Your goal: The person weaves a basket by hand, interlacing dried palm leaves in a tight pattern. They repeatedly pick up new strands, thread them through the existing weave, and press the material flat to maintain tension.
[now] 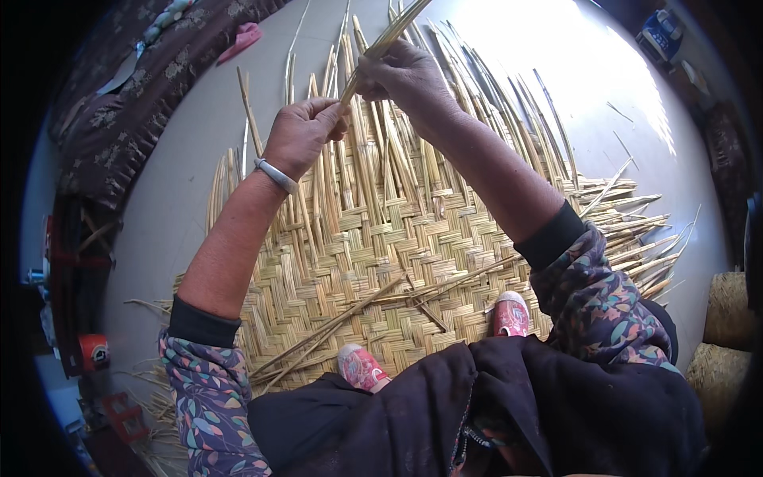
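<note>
- The left hand (306, 131) pinches the near end of the reed strips (397, 29) between thumb and fingers.
- The right hand (408, 79) grasps them farther along; they stick out beyond it.
- Their long axis slants away toward upper right, over the woven mat's (381, 262) far side.

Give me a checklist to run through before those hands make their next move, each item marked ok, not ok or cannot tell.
1. Left grip secure: ok; the bare left hand pinches the long straw-coloured strips.
2. Right grip secure: ok; the bare right hand closes around them farther up.
3. Mat free of loose pieces: not ok; thin tan sticks lie across the yellowish woven mat.
4. Feet off the mat: not ok; the red patterned shoes with whitish toes rest on it.
5. Weave sound nearest the body: cannot tell; the black garment hides it.
</note>
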Action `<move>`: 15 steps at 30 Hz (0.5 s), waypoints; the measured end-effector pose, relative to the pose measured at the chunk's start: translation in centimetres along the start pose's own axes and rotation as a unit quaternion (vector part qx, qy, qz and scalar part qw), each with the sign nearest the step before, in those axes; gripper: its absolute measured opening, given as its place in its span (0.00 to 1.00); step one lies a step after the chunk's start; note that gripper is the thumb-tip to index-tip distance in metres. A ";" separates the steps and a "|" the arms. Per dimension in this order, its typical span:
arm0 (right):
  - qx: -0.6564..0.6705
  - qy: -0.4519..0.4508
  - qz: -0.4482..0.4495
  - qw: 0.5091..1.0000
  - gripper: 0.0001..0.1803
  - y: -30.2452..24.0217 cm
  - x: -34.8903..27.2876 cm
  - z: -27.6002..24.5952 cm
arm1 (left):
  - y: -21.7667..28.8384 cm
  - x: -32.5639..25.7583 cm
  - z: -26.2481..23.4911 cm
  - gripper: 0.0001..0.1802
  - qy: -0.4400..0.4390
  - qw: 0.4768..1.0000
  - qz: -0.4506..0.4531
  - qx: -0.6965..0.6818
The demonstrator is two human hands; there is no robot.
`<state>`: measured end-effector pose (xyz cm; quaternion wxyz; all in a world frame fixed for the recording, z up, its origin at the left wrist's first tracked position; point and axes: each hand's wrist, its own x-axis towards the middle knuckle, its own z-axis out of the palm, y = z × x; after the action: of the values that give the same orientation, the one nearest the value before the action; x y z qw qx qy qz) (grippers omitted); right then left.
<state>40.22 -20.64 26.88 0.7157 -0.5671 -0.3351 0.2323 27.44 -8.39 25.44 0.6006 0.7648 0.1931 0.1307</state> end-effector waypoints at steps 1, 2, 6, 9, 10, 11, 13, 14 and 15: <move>0.002 0.007 0.000 1.000 0.11 -0.1 -0.1 0.4 | -0.3 0.1 -0.2 0.12 0.011 1.000 0.011 0.000; 0.004 0.012 -0.012 1.000 0.11 0.0 0.0 0.4 | -0.2 0.1 -0.1 0.12 0.019 1.000 0.014 0.008; -0.007 0.030 -0.038 0.999 0.10 0.6 0.2 0.7 | 0.0 0.1 0.1 0.11 0.056 0.996 0.022 0.065; -0.049 0.028 -0.105 0.993 0.09 1.7 0.1 1.3 | -0.4 0.4 -0.1 0.11 0.087 0.989 0.024 0.121; -0.066 0.025 -0.138 0.988 0.09 2.2 0.1 1.6 | -0.6 0.6 -0.3 0.11 0.098 0.985 0.024 0.138; -0.115 0.030 -0.159 0.980 0.08 1.9 -0.5 2.6 | -1.3 1.0 -1.2 0.11 0.117 0.983 0.033 0.139; -0.187 0.020 -0.209 0.960 0.07 1.7 -0.9 3.5 | -1.7 1.9 -1.8 0.12 0.162 0.979 0.042 0.115; -0.224 0.006 -0.213 0.951 0.07 0.9 -1.3 3.6 | -1.5 2.1 -1.9 0.14 0.183 0.976 0.038 0.109; -0.112 0.056 -0.244 0.962 0.10 1.6 -0.2 4.0 | -0.4 2.0 -1.6 0.11 0.181 0.977 0.033 0.107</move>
<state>37.18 -17.70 25.80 0.7000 -0.5569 -0.4466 -0.0207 28.46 -6.08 25.41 0.4657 0.7942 0.2860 0.2655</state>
